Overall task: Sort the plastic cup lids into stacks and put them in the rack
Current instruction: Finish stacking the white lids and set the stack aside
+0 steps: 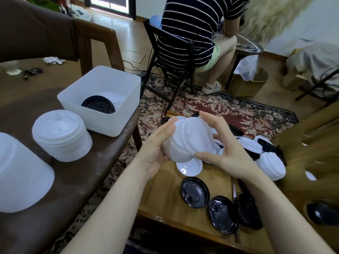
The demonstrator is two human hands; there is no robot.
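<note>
Both hands, the left hand (pixel 156 147) and the right hand (pixel 226 153), clamp the white lid stack (pixel 190 140) between them; uneven pressure may spill the lids onto the near table (pixel 165 195).

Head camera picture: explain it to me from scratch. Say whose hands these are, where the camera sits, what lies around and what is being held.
There is no machine here. The single picture comes from a camera worn on a person's head, looking forward and down, so the two bare arms reaching in from below are the wearer's own.

The left hand and the right hand together hold a small stack of white cup lids, fingers curled round its sides, above a low wooden table.

On that table lie loose black lids and more white lids, still unsorted.

To the left, a brown surface carries a finished stack of white lids and a white plastic bin with a black lid inside.

Behind, another person sits on a chair, turned away.
</note>
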